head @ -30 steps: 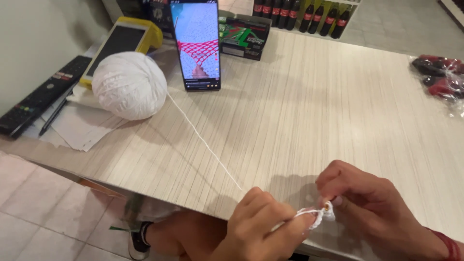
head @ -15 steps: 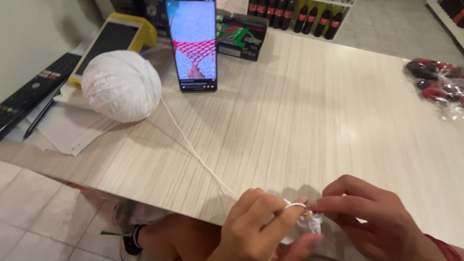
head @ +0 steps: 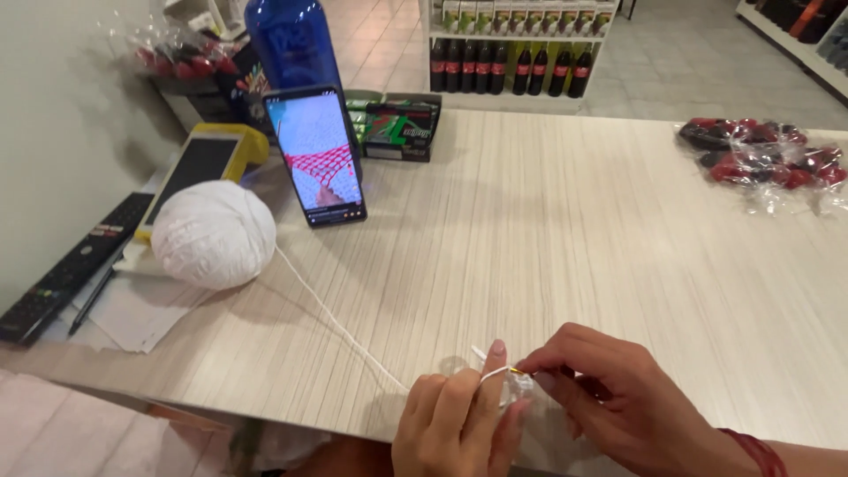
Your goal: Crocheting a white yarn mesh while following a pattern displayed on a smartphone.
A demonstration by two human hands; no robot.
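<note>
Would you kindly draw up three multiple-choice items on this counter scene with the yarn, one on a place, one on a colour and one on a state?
1. Where is the ball of yarn?
A. right of the phone
B. left of the phone
C. on the floor

2. What colour is the strand running to the hands?
A. white
B. red
C. green

3. How does the phone stand?
A. flat, screen dark
B. face down
C. propped up, screen lit

Answers:
1 B, the ball sits on the counter left of the phone.
2 A, the strand matches the white ball.
3 C, it leans upright showing a red mesh picture.

The left hand and right hand pinch the strand between them.
</note>
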